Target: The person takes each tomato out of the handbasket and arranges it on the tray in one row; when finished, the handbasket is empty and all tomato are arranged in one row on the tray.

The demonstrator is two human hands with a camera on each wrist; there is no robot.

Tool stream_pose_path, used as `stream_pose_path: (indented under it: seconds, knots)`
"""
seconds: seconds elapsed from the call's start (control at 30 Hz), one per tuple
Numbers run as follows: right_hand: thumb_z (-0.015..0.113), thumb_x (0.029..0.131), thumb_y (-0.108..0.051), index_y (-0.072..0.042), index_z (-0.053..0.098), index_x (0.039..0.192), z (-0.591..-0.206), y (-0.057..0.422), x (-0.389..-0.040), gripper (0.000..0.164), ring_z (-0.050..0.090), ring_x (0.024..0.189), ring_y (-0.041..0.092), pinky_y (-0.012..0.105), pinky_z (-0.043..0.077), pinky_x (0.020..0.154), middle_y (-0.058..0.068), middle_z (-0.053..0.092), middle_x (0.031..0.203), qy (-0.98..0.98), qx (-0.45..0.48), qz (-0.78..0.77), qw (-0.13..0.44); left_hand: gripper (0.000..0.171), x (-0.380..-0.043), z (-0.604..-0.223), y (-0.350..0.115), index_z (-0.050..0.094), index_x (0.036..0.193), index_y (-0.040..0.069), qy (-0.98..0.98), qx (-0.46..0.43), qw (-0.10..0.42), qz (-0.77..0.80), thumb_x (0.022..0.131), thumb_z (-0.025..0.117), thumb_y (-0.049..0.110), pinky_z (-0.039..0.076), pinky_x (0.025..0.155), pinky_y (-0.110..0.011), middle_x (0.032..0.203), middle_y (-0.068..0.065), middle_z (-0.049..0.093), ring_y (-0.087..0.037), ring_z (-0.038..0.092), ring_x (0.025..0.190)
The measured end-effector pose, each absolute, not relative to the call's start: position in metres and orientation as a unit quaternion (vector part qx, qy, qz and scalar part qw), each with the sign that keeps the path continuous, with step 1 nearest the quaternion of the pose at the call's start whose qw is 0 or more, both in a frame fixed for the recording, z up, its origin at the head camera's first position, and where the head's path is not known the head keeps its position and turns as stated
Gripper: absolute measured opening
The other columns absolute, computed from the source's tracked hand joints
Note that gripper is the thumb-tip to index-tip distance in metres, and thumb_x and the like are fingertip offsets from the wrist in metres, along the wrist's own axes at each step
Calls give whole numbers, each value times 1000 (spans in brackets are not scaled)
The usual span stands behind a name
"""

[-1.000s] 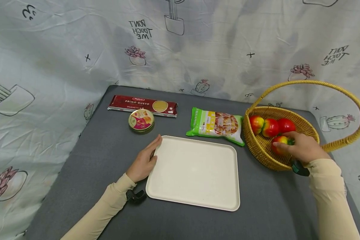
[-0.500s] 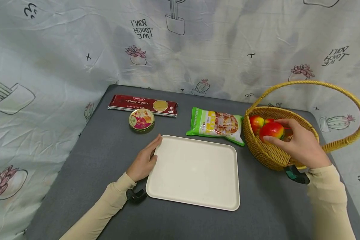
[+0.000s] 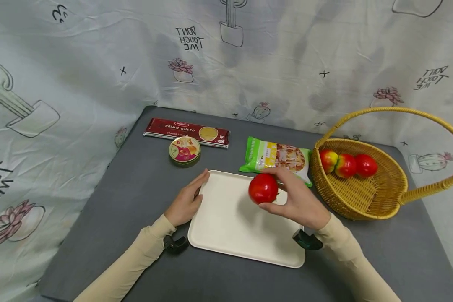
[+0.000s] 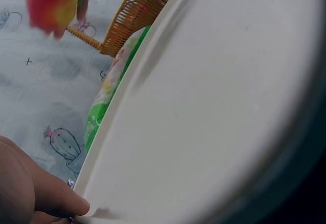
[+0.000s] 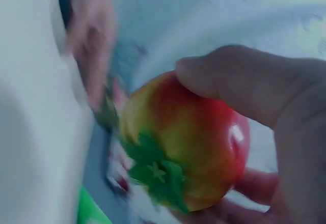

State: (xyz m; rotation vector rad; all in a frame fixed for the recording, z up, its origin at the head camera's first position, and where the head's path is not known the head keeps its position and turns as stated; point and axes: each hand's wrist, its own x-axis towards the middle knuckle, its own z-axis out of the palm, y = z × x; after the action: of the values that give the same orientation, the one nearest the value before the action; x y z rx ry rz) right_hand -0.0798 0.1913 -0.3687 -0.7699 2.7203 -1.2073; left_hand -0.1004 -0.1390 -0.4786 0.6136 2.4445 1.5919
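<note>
My right hand holds a shiny red tomato between thumb and fingers, above a cream rectangular tray. In the right wrist view the tomato shows a yellow patch and a green star-shaped leaf top, with the thumb across its upper side. The same tomato is blurred at the left wrist view's upper left corner. My left hand grips the tray's left edge; in its wrist view one fingertip lies on the rim near a corner, the other fingers partly hidden.
A yellow wicker basket with a tall handle stands right, with several red and yellow tomatoes inside. Behind the tray lie a green food packet, a round tin and a dark red spaghetti packet. A patterned cloth hangs behind the table.
The right hand has lifted a tomato out of the basket and carried it left over the tray. The left hand stays at the tray's edge. The head view has shifted slightly.
</note>
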Motion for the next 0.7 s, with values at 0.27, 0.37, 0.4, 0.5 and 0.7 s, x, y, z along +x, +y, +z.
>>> stream_pose_path:
  seconds: [0.27, 0.37, 0.4, 0.5, 0.7]
  knots:
    - [96, 78, -15, -3, 56, 137, -411, 125, -93, 73, 65, 116, 21, 38, 59, 98, 7, 64, 132, 862, -314, -389, 91, 63, -101, -478, -140, 37, 159, -11, 827, 214, 61, 516, 98, 51, -20, 33, 120, -44, 171, -25, 28, -37, 31, 156]
    - [95, 78, -13, 0, 51, 140, -421, 110, -94, 77, 64, 118, 23, 38, 58, 101, 10, 60, 134, 863, -322, -374, 108, 63, -101, -479, -139, 38, 159, -12, 827, 221, 57, 514, 98, 52, -20, 34, 119, -45, 170, -25, 29, -38, 32, 155]
    - [95, 79, -13, 0, 49, 143, -423, 106, -94, 80, 63, 119, 23, 38, 57, 102, 11, 59, 135, 865, -325, -367, 110, 63, -101, -480, -139, 38, 159, -11, 827, 222, 56, 513, 98, 52, -20, 35, 119, -45, 170, -25, 29, -38, 32, 155]
    - [94, 81, -15, 0, 48, 150, -429, 99, -94, 85, 60, 122, 24, 40, 56, 104, 12, 57, 137, 869, -329, -352, 109, 63, -101, -480, -140, 38, 159, -11, 828, 224, 55, 511, 98, 51, -20, 35, 119, -45, 170, -25, 29, -39, 33, 155]
    - [93, 82, -17, -3, 55, 147, -435, 92, -94, 76, 60, 123, 26, 43, 56, 104, 13, 57, 134, 867, -338, -354, 96, 65, -101, -480, -140, 37, 160, -10, 822, 221, 53, 522, 97, 50, -21, 34, 120, -44, 171, -24, 28, -38, 31, 155]
